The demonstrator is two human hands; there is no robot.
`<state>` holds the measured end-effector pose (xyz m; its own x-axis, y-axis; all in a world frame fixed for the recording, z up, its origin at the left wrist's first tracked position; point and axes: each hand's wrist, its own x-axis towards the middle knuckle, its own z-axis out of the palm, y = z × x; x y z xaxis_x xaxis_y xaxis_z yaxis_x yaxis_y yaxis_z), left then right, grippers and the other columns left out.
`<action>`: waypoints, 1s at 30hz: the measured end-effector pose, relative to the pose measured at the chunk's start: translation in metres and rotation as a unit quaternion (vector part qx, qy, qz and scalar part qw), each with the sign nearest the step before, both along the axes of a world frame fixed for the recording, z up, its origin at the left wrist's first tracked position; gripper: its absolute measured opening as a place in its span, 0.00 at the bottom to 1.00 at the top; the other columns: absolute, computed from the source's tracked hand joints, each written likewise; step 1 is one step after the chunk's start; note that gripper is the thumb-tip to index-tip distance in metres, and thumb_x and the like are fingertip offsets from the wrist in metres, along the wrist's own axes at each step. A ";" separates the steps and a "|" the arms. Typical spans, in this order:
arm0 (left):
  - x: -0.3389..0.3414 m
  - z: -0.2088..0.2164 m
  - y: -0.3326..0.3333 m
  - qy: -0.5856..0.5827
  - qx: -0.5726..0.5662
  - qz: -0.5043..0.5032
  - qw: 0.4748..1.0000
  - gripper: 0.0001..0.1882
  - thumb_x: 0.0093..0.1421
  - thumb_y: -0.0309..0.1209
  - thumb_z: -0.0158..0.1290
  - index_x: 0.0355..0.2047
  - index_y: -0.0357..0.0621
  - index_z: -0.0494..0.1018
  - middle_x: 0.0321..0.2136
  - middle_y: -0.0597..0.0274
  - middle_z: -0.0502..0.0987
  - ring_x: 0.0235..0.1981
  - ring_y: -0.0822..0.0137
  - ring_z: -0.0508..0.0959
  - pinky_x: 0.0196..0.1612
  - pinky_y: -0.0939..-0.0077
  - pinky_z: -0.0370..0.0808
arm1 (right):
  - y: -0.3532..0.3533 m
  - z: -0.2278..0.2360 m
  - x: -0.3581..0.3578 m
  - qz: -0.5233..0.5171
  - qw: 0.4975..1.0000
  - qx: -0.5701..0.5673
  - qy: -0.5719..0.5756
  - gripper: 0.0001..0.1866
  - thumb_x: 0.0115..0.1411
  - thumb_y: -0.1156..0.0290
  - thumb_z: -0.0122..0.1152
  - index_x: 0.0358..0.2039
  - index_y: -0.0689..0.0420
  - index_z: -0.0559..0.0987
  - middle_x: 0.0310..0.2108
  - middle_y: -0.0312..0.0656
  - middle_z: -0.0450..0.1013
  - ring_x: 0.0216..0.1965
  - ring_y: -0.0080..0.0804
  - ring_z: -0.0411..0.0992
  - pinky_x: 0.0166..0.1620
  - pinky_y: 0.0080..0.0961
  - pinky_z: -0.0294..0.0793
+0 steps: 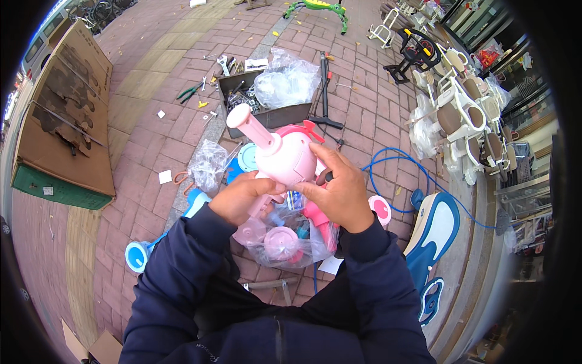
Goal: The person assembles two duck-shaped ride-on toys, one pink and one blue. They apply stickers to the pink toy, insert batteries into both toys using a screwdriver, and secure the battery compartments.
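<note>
Between both hands is a pale pink plastic part (pixel 290 159) with a round body and a hollow post tilted up to the left. My left hand (pixel 241 197) closes on its lower left side, thumb on top. Gripping its right side is my right hand (pixel 341 188), thumb and fingers pressed to the shell. A darker pink piece (pixel 310 130) shows behind the body. Below the hands lies a clear plastic bag (pixel 254 252) with pink and blue parts, among them a round pink piece (pixel 282 241). Blue plastic parts (pixel 247 156) lie partly hidden behind my left hand.
A dark metal toolbox (pixel 285 116) holds hardware and a plastic bag, with a hammer (pixel 325 85) and pliers (pixel 190 93) nearby. A big cardboard box (pixel 70 109) stands left. At right are a blue hose (pixel 394 151), a blue-and-white plastic piece (pixel 433 233) and piled white seats (pixel 461 115).
</note>
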<state>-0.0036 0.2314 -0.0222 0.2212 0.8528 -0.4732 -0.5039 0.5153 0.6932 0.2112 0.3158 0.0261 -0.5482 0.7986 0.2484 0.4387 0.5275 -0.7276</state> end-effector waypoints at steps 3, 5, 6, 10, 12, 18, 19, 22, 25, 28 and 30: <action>0.001 0.000 0.000 0.015 0.002 0.001 1.000 0.15 0.63 0.33 0.60 0.47 0.39 0.76 0.34 0.58 0.81 0.23 0.72 0.77 0.22 0.80 0.71 | -0.001 0.006 0.004 0.008 1.000 -0.029 -0.004 0.35 0.49 0.70 0.77 0.58 0.64 0.77 0.47 0.54 0.78 0.38 0.45 0.81 0.40 0.34 0.82; 0.001 -0.001 0.000 0.008 -0.006 -0.001 1.000 0.15 0.63 0.32 0.60 0.47 0.37 0.75 0.34 0.56 0.81 0.23 0.72 0.78 0.20 0.82 0.72 | 0.000 0.008 0.005 0.015 1.000 -0.009 -0.013 0.32 0.50 0.71 0.74 0.57 0.64 0.78 0.45 0.53 0.79 0.37 0.45 0.82 0.40 0.34 0.82; 0.001 -0.001 0.000 0.006 -0.010 -0.002 1.000 0.15 0.63 0.33 0.60 0.47 0.37 0.75 0.34 0.56 0.81 0.23 0.72 0.78 0.20 0.82 0.72 | -0.001 0.007 0.005 0.019 1.000 0.000 -0.018 0.30 0.51 0.72 0.73 0.56 0.63 0.79 0.43 0.52 0.80 0.36 0.44 0.82 0.39 0.34 0.82; 0.001 -0.003 0.002 -0.009 -0.044 0.021 0.999 0.14 0.64 0.35 0.59 0.45 0.40 0.78 0.32 0.62 0.80 0.22 0.73 0.75 0.23 0.78 0.69 | 0.000 0.001 0.004 0.013 0.995 0.098 0.013 0.24 0.53 0.75 0.68 0.53 0.63 0.81 0.38 0.52 0.81 0.33 0.44 0.82 0.37 0.34 0.81; 0.000 -0.003 0.002 -0.021 -0.035 0.017 0.999 0.14 0.64 0.35 0.59 0.45 0.40 0.78 0.31 0.61 0.81 0.22 0.74 0.75 0.22 0.79 0.69 | 0.001 -0.003 0.005 -0.005 0.990 0.138 0.023 0.21 0.54 0.76 0.66 0.51 0.61 0.83 0.35 0.50 0.82 0.31 0.42 0.82 0.36 0.32 0.80; 0.003 -0.009 0.002 -0.081 -0.022 0.022 0.996 0.18 0.65 0.39 0.58 0.46 0.37 0.75 0.33 0.52 0.82 0.21 0.72 0.77 0.22 0.81 0.74 | 0.003 -0.005 0.008 -0.086 0.981 0.168 0.048 0.16 0.57 0.78 0.62 0.47 0.61 0.84 0.33 0.50 0.82 0.31 0.43 0.82 0.36 0.33 0.80; 0.002 -0.010 0.003 -0.099 -0.018 0.028 0.994 0.19 0.65 0.39 0.57 0.48 0.36 0.74 0.34 0.48 0.82 0.20 0.71 0.78 0.21 0.81 0.76 | 0.003 -0.005 0.008 -0.094 0.981 0.159 0.051 0.16 0.57 0.78 0.63 0.47 0.61 0.84 0.33 0.50 0.82 0.31 0.43 0.82 0.36 0.32 0.80; 0.001 -0.012 0.005 -0.094 -0.021 0.095 0.991 0.22 0.65 0.43 0.58 0.48 0.35 0.74 0.35 0.48 0.83 0.21 0.71 0.79 0.23 0.79 0.78 | 0.001 -0.004 0.007 -0.104 0.980 0.159 0.056 0.16 0.57 0.79 0.64 0.47 0.61 0.84 0.35 0.50 0.82 0.33 0.42 0.83 0.37 0.32 0.80; -0.003 -0.011 0.007 -0.157 0.030 0.157 0.975 0.26 0.66 0.49 0.57 0.50 0.36 0.75 0.40 0.47 0.83 0.30 0.66 0.83 0.34 0.72 0.83 | -0.004 -0.008 0.004 -0.073 0.978 0.191 0.046 0.17 0.56 0.80 0.66 0.48 0.61 0.83 0.39 0.50 0.82 0.36 0.44 0.83 0.38 0.33 0.82; -0.004 -0.008 0.009 -0.223 0.075 0.206 0.950 0.32 0.66 0.55 0.54 0.55 0.37 0.73 0.49 0.43 0.81 0.54 0.48 0.82 0.59 0.37 0.76 | -0.012 -0.018 -0.005 -0.027 0.972 0.229 0.038 0.19 0.55 0.80 0.68 0.49 0.60 0.82 0.43 0.50 0.82 0.39 0.45 0.83 0.40 0.34 0.83; -0.003 -0.005 0.009 -0.248 0.114 0.208 0.939 0.37 0.64 0.59 0.53 0.57 0.38 0.72 0.56 0.39 0.76 0.62 0.44 0.74 0.63 0.33 0.71 | -0.015 -0.027 -0.015 0.007 0.962 0.270 0.026 0.20 0.54 0.80 0.68 0.49 0.60 0.82 0.46 0.50 0.82 0.40 0.46 0.83 0.41 0.35 0.83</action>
